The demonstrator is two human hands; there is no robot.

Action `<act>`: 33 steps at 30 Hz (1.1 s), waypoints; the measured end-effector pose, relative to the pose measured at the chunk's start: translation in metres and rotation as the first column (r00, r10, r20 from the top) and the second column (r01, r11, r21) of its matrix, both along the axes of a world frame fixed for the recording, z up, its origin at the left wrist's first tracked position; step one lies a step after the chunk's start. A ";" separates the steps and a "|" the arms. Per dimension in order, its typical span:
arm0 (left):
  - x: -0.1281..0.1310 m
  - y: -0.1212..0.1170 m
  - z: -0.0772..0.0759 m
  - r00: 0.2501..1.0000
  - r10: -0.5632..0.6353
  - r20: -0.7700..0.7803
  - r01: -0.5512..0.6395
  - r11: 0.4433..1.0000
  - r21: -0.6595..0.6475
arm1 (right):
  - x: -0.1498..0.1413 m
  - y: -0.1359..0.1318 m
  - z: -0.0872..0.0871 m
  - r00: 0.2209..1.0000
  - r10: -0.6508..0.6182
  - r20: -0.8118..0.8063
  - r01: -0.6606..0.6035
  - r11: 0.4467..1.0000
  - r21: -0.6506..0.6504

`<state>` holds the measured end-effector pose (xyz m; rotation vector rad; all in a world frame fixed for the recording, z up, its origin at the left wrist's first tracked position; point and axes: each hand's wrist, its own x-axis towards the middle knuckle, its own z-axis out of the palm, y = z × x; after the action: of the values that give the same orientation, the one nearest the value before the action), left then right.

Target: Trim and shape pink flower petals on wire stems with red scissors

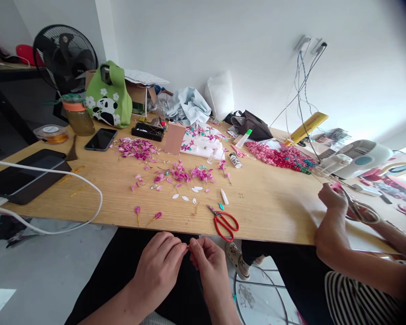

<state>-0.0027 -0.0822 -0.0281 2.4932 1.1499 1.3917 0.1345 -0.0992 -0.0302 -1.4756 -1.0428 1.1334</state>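
Over my lap, just in front of the table edge, my left hand (160, 262) and my right hand (208, 262) meet with fingertips pinched close together. Something tiny and reddish shows between them, too small and covered to name. Nearest on the table are red-handled scissors (226, 223), lying partly open near the edge. Two small purple flower pieces on yellow stems, one a purple flower bud (158, 215), lie to the left. Beyond them are white petal shapes (185, 198), a white tube (224, 197) and scattered pink petals (181, 172).
At the right a co-worker's hand (333, 198) holds scissors (362, 211) and something pink. A white cable (99, 198) loops over the left table edge near a tablet (27, 174) and a phone (100, 139). A green panda bag (112, 99) and bottle (77, 117) stand behind.
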 end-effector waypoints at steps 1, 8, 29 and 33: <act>0.000 0.000 0.000 1.000 -0.002 0.001 0.002 1.000 -0.001 | 0.000 0.000 0.000 1.000 0.005 0.000 -0.005 1.000 0.000; -0.003 0.004 -0.001 0.997 -0.027 0.071 0.035 0.992 -0.118 | 0.004 -0.003 0.002 0.998 -0.053 -0.034 0.054 0.998 0.018; -0.011 0.007 0.000 0.979 -0.139 0.152 0.188 0.903 -0.385 | 0.016 -0.005 0.020 0.721 0.103 0.685 -0.466 0.804 0.369; -0.010 0.007 -0.001 0.979 -0.152 0.139 0.193 0.913 -0.360 | 0.016 -0.006 0.018 0.709 0.108 0.697 -0.472 0.807 0.355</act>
<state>-0.0132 -0.0749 -0.0293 2.1653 1.0293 1.1236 0.1507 -0.1056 -0.0121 -1.2846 -1.9748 0.4364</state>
